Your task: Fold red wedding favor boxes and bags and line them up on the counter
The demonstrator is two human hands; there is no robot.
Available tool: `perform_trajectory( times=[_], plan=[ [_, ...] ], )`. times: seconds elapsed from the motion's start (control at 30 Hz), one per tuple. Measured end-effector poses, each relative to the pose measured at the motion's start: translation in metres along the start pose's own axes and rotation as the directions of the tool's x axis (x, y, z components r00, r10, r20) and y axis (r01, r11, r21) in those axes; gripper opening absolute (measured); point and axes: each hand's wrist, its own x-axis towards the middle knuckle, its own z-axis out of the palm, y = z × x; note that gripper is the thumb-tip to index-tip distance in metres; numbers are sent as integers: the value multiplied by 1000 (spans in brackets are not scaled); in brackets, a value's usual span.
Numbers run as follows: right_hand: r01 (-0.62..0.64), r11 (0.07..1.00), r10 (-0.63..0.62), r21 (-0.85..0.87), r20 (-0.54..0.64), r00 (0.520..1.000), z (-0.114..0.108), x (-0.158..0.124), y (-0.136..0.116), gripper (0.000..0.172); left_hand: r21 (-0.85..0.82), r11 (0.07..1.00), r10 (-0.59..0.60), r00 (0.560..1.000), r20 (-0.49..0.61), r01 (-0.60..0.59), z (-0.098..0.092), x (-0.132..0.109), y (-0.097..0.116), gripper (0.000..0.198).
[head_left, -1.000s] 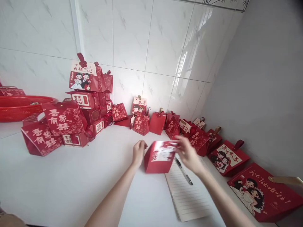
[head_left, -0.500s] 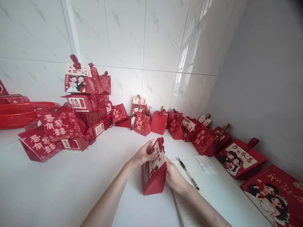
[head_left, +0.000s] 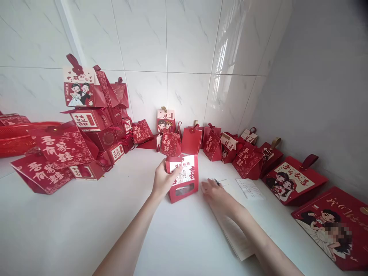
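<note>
My left hand grips the left side of a small red gift box, its thumb across the front panel. The box stands upright facing me, showing a white printed panel, a drawn couple and a clear window low down. Just right of it, apart from the box, my right hand lies open and palm down over a paper pad. A black pen on the pad is mostly hidden by this hand; only its end shows.
Stacked red gift boxes stand at the left, beside a red plastic basket. More gift boxes line the wall. A white packet lies right of the pad, and larger gift boxes stand at the far right.
The box has turned from its side to face me. My right hand has let go of it and moved right onto the pad, covering the pen. The view has shifted slightly.
</note>
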Motion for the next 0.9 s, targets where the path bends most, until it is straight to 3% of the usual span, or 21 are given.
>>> perform_trajectory(
  times=[0.07,0.13,0.2,0.27,0.33,0.4,0.5,0.6,0.67,0.8,0.9],
  plan=[
    [-58,998,61,23,-163,985,-8,2,1,40,-6,1000,17,993,114,-17,2,-6,4,26],
    [8,994,40,107,-435,899,-15,-1,-1,42,-18,999,31,969,246,-28,4,-13,8,24],
    [280,951,-113,134,-692,713,-19,-7,-8,35,-6,997,71,936,344,-74,6,-18,11,22],
    [567,822,-307,45,-805,508,-20,-14,-16,24,39,983,147,905,399,-177,7,-22,13,17],
    [687,726,-420,-19,-804,421,-19,-19,-23,23,70,954,236,872,429,-292,9,-25,15,17],
    [705,708,-437,-31,-804,403,-17,-21,-27,24,85,928,300,864,405,-362,11,-27,18,19],
    [685,729,-406,-7,-809,424,-14,-20,-28,22,146,899,361,887,287,-413,15,-29,24,19],
    [688,725,-395,7,-814,425,-12,-19,-28,22,218,851,436,874,215,-478,19,-30,29,14],
    [698,716,-400,5,-816,416,-10,-20,-28,22,254,790,524,830,193,-558,21,-30,31,11],
    [704,710,-410,-18,-824,392,-6,-21,-31,21,329,623,697,694,179,-710,21,-31,35,11],
    [714,701,-383,-6,-847,369,-2,-22,-33,21,314,617,715,681,159,-721,21,-33,38,19]
  ],
)
